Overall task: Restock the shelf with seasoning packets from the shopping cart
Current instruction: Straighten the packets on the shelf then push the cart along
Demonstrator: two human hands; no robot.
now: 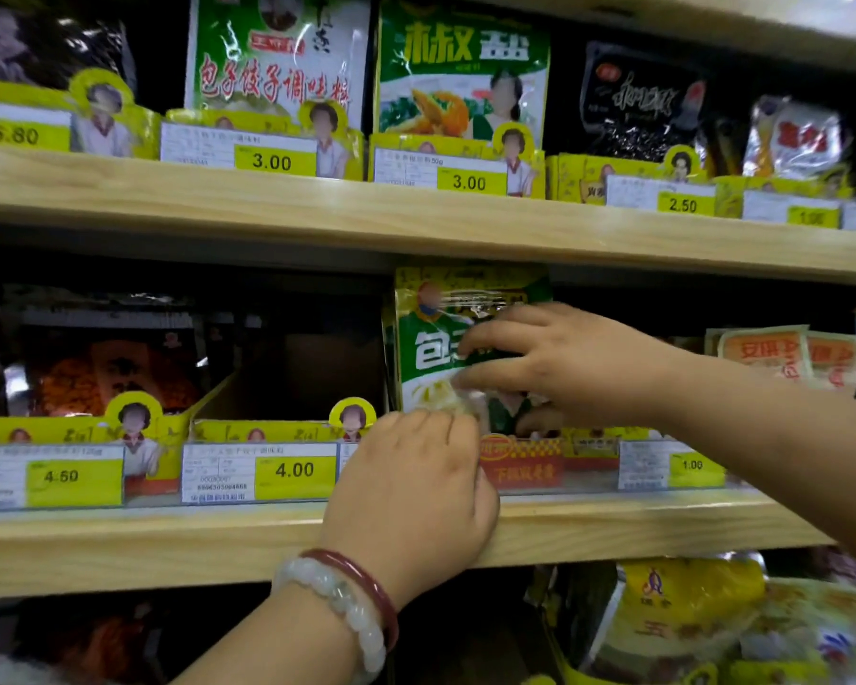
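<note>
A green and yellow seasoning packet (428, 338) stands upright on the middle wooden shelf (218, 541), in a display box (594, 437) to the right of the 4.00 price tag. My right hand (564, 368) comes in from the right and holds the packet's front, fingers curled over it. My left hand (411, 487), with two bracelets on the wrist, grips the packet's lower edge at the front of the shelf. The shopping cart is out of view.
A yellow display box (287, 388) left of the packet looks dark inside. Red packets (114, 378) fill the box at far left, orange ones (782, 358) stand at right. The upper shelf (416, 224) holds green and black packets; yellow bags (688, 620) lie below.
</note>
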